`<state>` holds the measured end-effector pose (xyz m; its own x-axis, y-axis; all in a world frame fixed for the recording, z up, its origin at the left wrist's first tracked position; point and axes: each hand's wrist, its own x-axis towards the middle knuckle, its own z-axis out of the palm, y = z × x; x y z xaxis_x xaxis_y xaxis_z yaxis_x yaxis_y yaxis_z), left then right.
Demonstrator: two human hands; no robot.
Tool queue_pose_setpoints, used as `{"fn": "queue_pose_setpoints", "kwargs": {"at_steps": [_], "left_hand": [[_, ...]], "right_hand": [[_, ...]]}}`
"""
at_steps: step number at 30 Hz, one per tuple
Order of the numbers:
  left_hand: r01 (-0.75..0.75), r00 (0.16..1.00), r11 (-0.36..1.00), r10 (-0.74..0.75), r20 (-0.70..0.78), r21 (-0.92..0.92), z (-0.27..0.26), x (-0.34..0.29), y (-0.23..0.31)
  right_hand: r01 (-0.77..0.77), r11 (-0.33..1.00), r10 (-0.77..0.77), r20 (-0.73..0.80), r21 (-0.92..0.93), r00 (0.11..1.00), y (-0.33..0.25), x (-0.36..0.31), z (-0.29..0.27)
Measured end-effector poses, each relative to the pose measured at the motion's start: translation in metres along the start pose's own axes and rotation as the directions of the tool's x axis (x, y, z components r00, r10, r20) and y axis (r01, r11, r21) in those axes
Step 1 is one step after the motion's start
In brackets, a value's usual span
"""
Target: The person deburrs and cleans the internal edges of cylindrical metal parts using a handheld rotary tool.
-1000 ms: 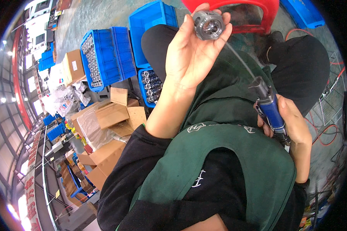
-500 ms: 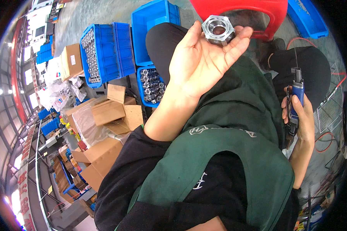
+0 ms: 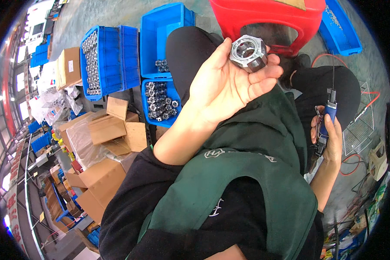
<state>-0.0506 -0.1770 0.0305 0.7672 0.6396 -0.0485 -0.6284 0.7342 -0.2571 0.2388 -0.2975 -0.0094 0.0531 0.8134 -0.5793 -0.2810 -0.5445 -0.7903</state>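
Note:
My left hand (image 3: pixel 223 84) is raised palm up at the upper middle. Its thumb and curled fingers hold a shiny hexagonal metal nut (image 3: pixel 258 62) with a large round bore, tilted so the opening shows. Over at the right, my right hand (image 3: pixel 331 136) wraps round a blue handheld tool (image 3: pixel 329 113) with a black and metal body. From the tool's grey front end a long thin rod (image 3: pixel 333 71) points away from me, well apart from the nut. A metal lever runs along the tool's side, partly covered by my fingers.
Blue crates (image 3: pixel 130 56) and a small blue bin (image 3: pixel 145 99) with several metal nuts stand to the left. A red stool (image 3: pixel 229 17) is ahead, with a blue tray (image 3: pixel 355 45) beyond it. Cardboard boxes (image 3: pixel 104 180) lie left; a wire rack (image 3: pixel 363 123) and red hose (image 3: pixel 351 157) lie right.
The nut has tilted in my left hand, whose fingers have curled more around it. The whole view has shifted, bringing more of the stool and tray in. My right hand keeps its hold on the tool.

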Motion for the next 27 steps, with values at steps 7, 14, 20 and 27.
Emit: {"fn": "queue_pose_setpoints", "kwargs": {"at_steps": [7,14,20,27], "left_hand": [[0.026,1.0,1.0,-0.026,0.009,0.014,-0.008,-0.002,0.001],[-0.009,0.996,0.992,0.02,-0.083,0.126,0.002,-0.002,-0.001],[-0.184,0.944,0.847,0.294,-0.152,0.499,0.015,-0.013,0.012],[-0.309,0.782,0.526,0.615,-0.103,0.793,0.029,-0.052,0.056]], "right_hand": [[0.002,0.996,-0.01,0.083,0.095,0.996,0.004,0.007,-0.007],[0.011,1.0,-0.014,0.176,0.016,0.984,-0.003,0.008,-0.011],[-0.058,0.998,0.046,0.271,0.038,0.962,0.003,0.011,-0.02],[-0.1,0.983,0.042,0.337,0.154,0.941,0.01,0.012,-0.03]]}}
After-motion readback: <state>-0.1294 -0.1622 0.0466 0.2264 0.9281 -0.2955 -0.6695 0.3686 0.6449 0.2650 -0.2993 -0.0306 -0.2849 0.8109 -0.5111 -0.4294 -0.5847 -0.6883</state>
